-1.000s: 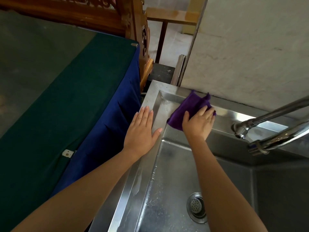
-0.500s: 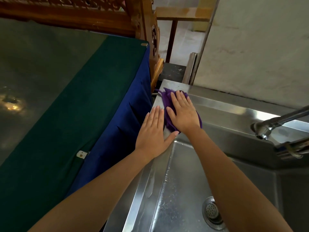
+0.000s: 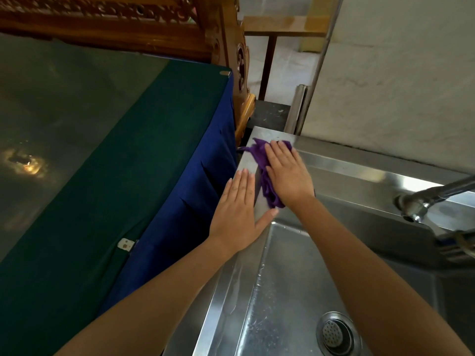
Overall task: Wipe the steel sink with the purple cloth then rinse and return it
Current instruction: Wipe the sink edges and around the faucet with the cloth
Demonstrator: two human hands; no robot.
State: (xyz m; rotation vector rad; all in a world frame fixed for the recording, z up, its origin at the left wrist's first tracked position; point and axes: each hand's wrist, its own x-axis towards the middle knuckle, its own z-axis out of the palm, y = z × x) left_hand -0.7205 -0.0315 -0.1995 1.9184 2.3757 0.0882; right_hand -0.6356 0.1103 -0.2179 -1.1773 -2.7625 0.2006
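- At the centre of the frame, on the upper-left corner ledge of the sink (image 3: 365, 176), the purple cloth (image 3: 259, 156) lies bunched under the right hand (image 3: 288, 176). The hand presses it flat, fingers straight, gripping nothing.
- The left hand (image 3: 239, 217) rests flat on the left rim just beside the cloth, fingers extended, holding nothing.
- Risk: only downward pressure pins the cloth. A stroke toward the corner could push it off the edge, next to the blue drape (image 3: 185, 191).
- Risk: the rim looks wet, so the bracing palm may slip.
- Surroundings: tap (image 3: 421, 201) at the right edge, drain (image 3: 336, 332) at lower right, green table cover (image 3: 115, 163) filling the left.
- Obstruction: the left hand blocks a stroke down the left rim, and the tap overhangs the back ledge.
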